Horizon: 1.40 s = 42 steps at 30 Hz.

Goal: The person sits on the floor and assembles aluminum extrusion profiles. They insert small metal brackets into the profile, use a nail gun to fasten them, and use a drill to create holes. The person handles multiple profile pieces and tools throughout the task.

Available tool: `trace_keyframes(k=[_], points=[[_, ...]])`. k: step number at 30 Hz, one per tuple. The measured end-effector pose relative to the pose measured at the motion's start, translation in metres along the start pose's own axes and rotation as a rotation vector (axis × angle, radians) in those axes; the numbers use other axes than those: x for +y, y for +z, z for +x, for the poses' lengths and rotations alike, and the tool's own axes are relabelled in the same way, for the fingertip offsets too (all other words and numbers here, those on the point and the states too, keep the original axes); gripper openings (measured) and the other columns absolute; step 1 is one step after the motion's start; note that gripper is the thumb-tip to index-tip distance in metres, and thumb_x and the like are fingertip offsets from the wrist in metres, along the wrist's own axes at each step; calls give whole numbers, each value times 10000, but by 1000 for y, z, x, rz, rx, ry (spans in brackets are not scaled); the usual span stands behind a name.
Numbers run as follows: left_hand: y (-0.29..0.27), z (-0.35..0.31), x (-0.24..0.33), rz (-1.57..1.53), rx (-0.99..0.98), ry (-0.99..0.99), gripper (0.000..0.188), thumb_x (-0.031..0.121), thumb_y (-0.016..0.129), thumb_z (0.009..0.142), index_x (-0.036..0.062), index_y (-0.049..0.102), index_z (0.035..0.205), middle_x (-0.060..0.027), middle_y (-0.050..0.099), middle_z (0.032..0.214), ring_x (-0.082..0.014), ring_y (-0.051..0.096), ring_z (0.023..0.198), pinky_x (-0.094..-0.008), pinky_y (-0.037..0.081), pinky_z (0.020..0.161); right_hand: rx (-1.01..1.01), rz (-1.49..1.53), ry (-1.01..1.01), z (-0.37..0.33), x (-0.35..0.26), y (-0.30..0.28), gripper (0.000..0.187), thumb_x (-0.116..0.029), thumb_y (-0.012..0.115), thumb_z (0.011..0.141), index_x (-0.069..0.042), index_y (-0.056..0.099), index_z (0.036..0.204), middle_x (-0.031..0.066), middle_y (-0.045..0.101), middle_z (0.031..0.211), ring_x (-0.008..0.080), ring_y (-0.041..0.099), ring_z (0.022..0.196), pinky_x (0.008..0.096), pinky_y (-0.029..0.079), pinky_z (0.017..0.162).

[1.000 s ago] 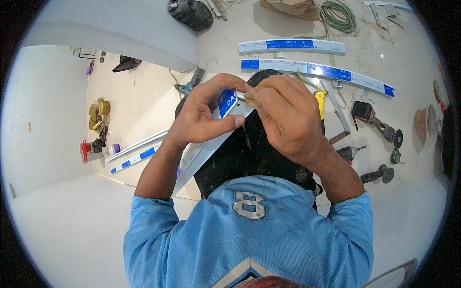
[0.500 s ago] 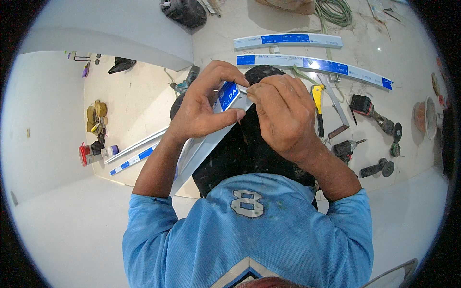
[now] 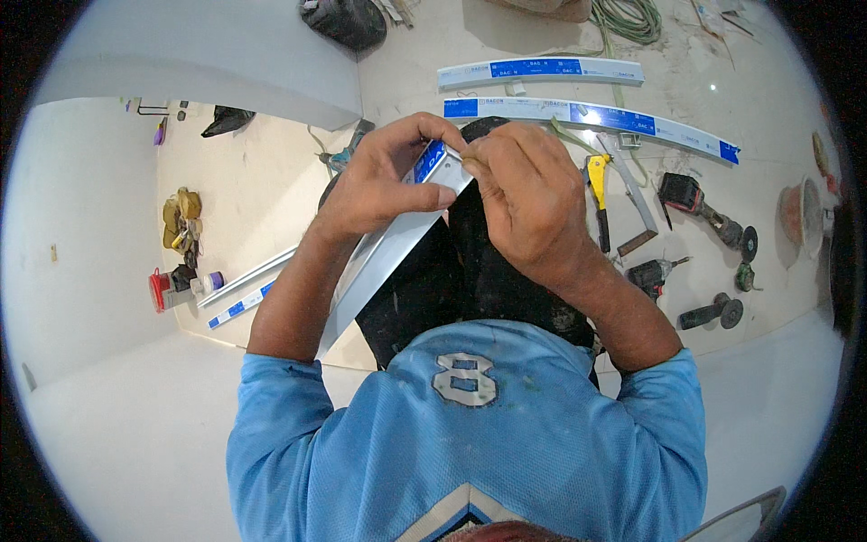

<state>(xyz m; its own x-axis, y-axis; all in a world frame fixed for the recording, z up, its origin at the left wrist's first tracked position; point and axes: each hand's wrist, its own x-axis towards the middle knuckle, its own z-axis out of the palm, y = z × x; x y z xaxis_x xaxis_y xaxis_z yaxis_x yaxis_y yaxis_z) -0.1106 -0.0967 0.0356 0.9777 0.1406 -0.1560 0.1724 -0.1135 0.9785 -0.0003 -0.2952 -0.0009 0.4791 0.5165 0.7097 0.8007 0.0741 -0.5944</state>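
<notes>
A white profile bar (image 3: 395, 246) with blue printed film slants across my lap, its far end raised over my knees. Near that end my left hand (image 3: 384, 181) is closed around it, thumb on the near face and fingers over the far side. My right hand (image 3: 531, 203) pinches at the tip of the bar, thumb and forefinger pressed together. Whatever sits between those fingertips is too small or hidden to make out. A small dark hole shows on the bar's end between both hands.
Two more film-covered bars (image 3: 540, 70) lie across the floor ahead. To the right are a yellow-and-black hand tool (image 3: 597, 194), a metal square (image 3: 639, 212), a cordless drill (image 3: 652, 275) and angle grinders (image 3: 713, 313). Another pair of bars (image 3: 239, 307) lies at left, beside a red-lidded container (image 3: 161, 291).
The bar's end has tilted slightly, showing more of its end face. My right hand has shifted a little, still pinching at the tip. My left hand keeps its hold.
</notes>
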Motion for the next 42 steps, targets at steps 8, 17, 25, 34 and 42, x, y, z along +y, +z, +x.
trace_keyframes(k=[8,17,25,34,42], points=[[-3,2,-6,22,31,-5,599,208,956,662,83,792,1224,-94,771,1152,-249,719,1118,-427,548,1093,-26,9,36,2,-3,-2,148,-29,755,891,-26,669,1010,158,642,972,380,672,911,514,529,811],[-10,5,-12,13,19,-9,534,151,945,699,81,812,1211,-68,785,1177,-224,722,1135,-401,549,1110,-62,-53,-94,4,7,0,196,-26,745,819,-42,673,1001,135,645,971,358,658,888,486,511,795],[-10,6,-14,-25,11,11,522,186,949,694,71,819,1186,-64,784,1124,-211,722,1068,-388,562,1049,-53,-21,-124,4,4,-1,189,-21,737,828,-32,682,1009,136,649,972,353,655,885,478,503,794],[-11,5,-15,-52,12,15,517,190,948,699,67,816,1183,-64,781,1088,-202,728,1036,-359,566,997,-44,7,-93,-3,2,3,214,14,745,831,-10,716,1042,133,669,1000,342,666,905,479,497,795],[-13,15,-18,-14,50,41,528,198,937,714,61,789,1201,-70,762,1120,-193,718,1042,-340,552,982,9,19,186,-10,21,-22,256,-56,795,934,-10,776,1185,152,766,1066,341,748,976,447,583,888]])
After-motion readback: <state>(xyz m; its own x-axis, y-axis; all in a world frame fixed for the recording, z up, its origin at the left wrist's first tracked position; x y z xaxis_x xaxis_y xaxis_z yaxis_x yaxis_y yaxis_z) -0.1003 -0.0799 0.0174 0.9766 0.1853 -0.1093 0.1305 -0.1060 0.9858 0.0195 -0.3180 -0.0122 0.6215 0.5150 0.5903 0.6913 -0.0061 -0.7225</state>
